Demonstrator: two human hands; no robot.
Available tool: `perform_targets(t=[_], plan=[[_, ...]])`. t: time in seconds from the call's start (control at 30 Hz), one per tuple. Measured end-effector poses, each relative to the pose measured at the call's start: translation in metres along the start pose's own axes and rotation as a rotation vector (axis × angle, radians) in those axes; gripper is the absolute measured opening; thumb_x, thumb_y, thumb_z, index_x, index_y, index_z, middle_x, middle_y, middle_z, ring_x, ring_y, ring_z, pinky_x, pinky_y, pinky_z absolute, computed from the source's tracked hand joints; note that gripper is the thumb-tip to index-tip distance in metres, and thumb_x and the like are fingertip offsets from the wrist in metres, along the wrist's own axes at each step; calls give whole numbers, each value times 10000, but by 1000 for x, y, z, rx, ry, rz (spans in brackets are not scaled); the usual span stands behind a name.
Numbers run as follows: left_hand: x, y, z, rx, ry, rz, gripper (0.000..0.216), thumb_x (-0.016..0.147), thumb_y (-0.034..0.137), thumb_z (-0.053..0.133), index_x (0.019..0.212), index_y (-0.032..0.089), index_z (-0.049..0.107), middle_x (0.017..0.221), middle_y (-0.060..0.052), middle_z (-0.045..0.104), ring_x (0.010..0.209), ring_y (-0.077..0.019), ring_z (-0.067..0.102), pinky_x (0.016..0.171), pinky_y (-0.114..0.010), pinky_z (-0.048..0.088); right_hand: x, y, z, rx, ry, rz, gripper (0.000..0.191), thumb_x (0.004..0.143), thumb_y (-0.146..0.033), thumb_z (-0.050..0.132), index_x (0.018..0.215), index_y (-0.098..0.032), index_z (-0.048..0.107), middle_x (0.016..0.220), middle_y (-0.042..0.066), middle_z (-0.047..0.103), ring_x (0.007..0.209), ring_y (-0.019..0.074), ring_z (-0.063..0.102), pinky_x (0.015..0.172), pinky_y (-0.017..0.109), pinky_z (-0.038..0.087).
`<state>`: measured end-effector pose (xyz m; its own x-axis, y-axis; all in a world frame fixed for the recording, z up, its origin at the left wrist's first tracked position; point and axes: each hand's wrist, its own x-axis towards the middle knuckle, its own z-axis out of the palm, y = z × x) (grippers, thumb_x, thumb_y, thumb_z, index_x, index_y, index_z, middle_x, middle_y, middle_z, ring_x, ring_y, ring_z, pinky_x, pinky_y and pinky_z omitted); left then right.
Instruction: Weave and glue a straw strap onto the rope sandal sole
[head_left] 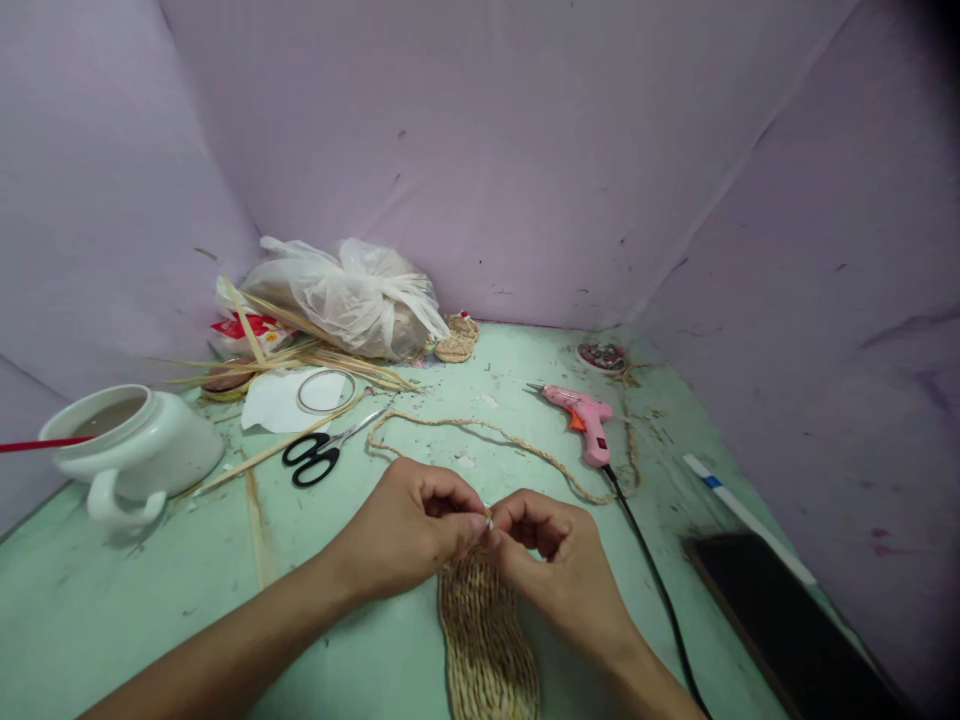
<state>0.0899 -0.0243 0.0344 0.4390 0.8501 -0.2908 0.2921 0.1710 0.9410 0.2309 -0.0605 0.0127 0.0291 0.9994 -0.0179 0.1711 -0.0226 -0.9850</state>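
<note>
A woven straw piece (486, 640), long and oval, lies on the green table (150, 600) in front of me. My left hand (409, 530) and my right hand (551, 560) meet at its far end, both with fingers pinched closed on the end of the weave and the braid tip (488, 518) between them. A braided straw cord (495, 432) runs in a loop across the table beyond my hands, toward the pink glue gun (585, 415).
Black-handled scissors (322, 452) lie left of the cord. A white jug (131, 450) stands at the left edge. A plastic bag (352, 295), loose straw stalks (300, 355) and a tape ring (326, 390) sit at the back. The glue gun's black cable (652, 580) and a dark slab (787, 625) lie right.
</note>
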Motion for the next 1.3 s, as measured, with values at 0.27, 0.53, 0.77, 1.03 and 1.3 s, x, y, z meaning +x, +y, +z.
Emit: perform_targets(t=[0.27, 0.53, 0.77, 1.03, 1.3], plan=[[2, -5, -1, 67, 60, 43, 104, 658, 165, 551, 588, 118, 610, 427, 55, 468, 408, -50, 394, 414, -165, 307, -3, 8, -1, -58, 5, -98, 51, 661, -192, 564, 632, -156, 585, 566, 9, 605, 502, 122, 569, 491, 221, 476], [2, -1, 6, 8, 139, -88, 98, 673, 169, 547, 599, 122, 590, 392, 56, 499, 361, -54, 424, 377, -159, 335, -6, 11, 0, -249, 123, -269, 84, 726, -188, 581, 688, -157, 650, 574, 5, 593, 421, 88, 495, 386, 194, 398], [3, 0, 7, -115, 118, -172, 45, 654, 136, 571, 623, 108, 589, 406, 27, 566, 347, -74, 491, 398, -188, 420, -6, 15, 2, -187, 129, -244, 112, 732, -166, 579, 700, -161, 687, 597, 20, 655, 479, 108, 577, 432, 188, 461], [3, 1, 8, -136, 133, -201, 33, 652, 93, 579, 624, 102, 596, 395, 35, 564, 363, -73, 510, 415, -187, 451, -8, 13, 0, -175, 94, -316, 123, 734, -122, 557, 691, -153, 668, 637, 31, 659, 529, 113, 593, 449, 184, 465], [3, -1, 12, -126, 153, -171, 53, 644, 85, 570, 623, 100, 617, 408, 28, 573, 388, -79, 520, 423, -190, 459, -6, 14, 3, -191, 110, -296, 115, 719, -114, 538, 674, -151, 638, 633, 24, 626, 505, 108, 575, 424, 187, 465]])
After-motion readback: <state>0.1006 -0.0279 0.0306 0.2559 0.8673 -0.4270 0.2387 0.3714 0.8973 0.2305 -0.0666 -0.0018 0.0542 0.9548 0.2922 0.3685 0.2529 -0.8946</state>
